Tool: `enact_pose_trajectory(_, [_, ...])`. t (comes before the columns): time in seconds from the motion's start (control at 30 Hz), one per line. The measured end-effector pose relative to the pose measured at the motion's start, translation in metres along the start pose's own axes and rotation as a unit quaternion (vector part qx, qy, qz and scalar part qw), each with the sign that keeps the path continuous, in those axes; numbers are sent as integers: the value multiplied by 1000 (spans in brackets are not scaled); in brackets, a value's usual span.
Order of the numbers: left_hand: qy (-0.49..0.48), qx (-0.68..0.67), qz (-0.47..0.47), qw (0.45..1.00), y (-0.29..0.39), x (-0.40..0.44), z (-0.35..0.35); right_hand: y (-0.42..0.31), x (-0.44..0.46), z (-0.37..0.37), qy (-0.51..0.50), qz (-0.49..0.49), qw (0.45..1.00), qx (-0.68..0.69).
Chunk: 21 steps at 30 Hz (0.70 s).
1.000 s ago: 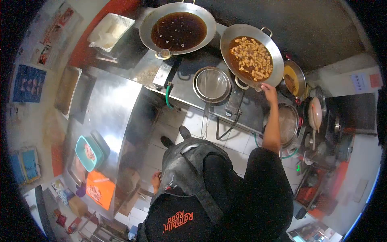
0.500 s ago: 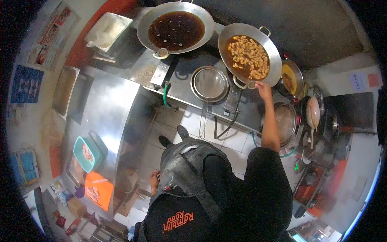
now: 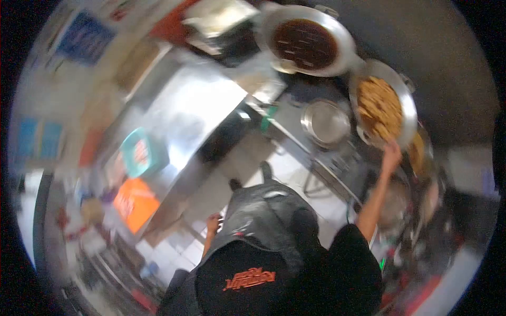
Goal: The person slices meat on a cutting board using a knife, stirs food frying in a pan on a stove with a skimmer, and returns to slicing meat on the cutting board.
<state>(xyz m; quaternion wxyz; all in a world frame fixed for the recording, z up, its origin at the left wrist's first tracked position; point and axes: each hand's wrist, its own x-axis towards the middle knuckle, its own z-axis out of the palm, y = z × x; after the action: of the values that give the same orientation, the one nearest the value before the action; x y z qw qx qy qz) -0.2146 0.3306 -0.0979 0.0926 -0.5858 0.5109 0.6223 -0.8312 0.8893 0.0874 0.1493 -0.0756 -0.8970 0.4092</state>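
My right hand [image 3: 391, 155] is at the near rim of a wok [image 3: 410, 113], its fingers pinched close together there. Blur hides what lies between them. Golden-brown fried pieces [image 3: 379, 105] fill much of the dark oil in that wok. Low beside my apron hangs my left hand [image 3: 213, 223], near no object; its fingers are smeared by motion. A round wire strainer [image 3: 326, 122] lies on the stove, to the left of the wok with the pieces. Behind it stands another wok [image 3: 345, 45] of dark oil [image 3: 305, 45].
To the left runs a shiny steel counter [image 3: 195, 100]. On it are a teal tub [image 3: 129, 158] with pale pink pieces and an orange cutting board [image 3: 136, 203]. A pan with yellow contents [image 3: 418, 152] sits right of the wok. White floor tiles [image 3: 282, 168] show below.
The view has swung, so the stove and woks appear farther right and the picture is blurred. My right hand stays at the same wok's rim; my left hand still hangs low.
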Motion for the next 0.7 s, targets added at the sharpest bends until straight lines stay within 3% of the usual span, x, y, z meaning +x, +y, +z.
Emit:
enact_pose_trajectory(0.03, [14,-40,12,999,-29,16,-9,-90,-26,8,-45,23,996,71])
enact_pose_trajectory(0.07, [9,54,169,984,-51,18,-16,-90,-21,33,-46,12,997,61])
enact_pose_trajectory(0.1, [46,99,154,982,-28,-11,-15,-109,-30,65,-79,-16,992,100])
enact_pose_trajectory(0.13, [89,88,40,991,-16,-23,-16,-133,-35,98,-109,-41,984,134])
enact_pose_trajectory(0.17, [157,-23,-22,987,13,-54,-11,-168,-43,131,-145,-56,976,153])
enact_pose_trajectory(0.2, [160,-72,-5,984,4,-56,-20,-206,-61,158,-256,-82,958,102])
enact_pose_trajectory(0.23, [178,-131,74,972,-23,-50,-25,-238,-82,180,-359,-111,926,45])
enact_pose_trajectory(0.27, [194,-182,154,952,-50,-45,-31,-253,-109,220,-420,-145,893,73])
enact_pose_trajectory(0.37, [315,-225,215,897,-53,-79,-41,-358,-224,278,-539,-307,777,108])
enact_pose_trajectory(0.4, [328,-234,212,890,-56,-84,-54,-364,-262,305,-590,-302,740,112])
enact_pose_trajectory(0.47, [396,-201,165,881,-60,-93,-79,-394,-344,335,-636,-379,670,59])
enact_pose_trajectory(0.5, [413,-200,163,873,-58,-92,-99,-410,-386,346,-623,-476,621,-11])
enact_pose_trajectory(0.57, [452,-107,131,876,-54,-75,-164,-437,-479,365,-687,-437,579,44])
enact_pose_trajectory(0.63, [493,-85,189,845,-11,-75,-232,-455,-571,395,-649,-495,565,122])
enact_pose_trajectory(0.7, [500,-64,264,822,22,-57,-303,-481,-643,417,-626,-546,552,74])
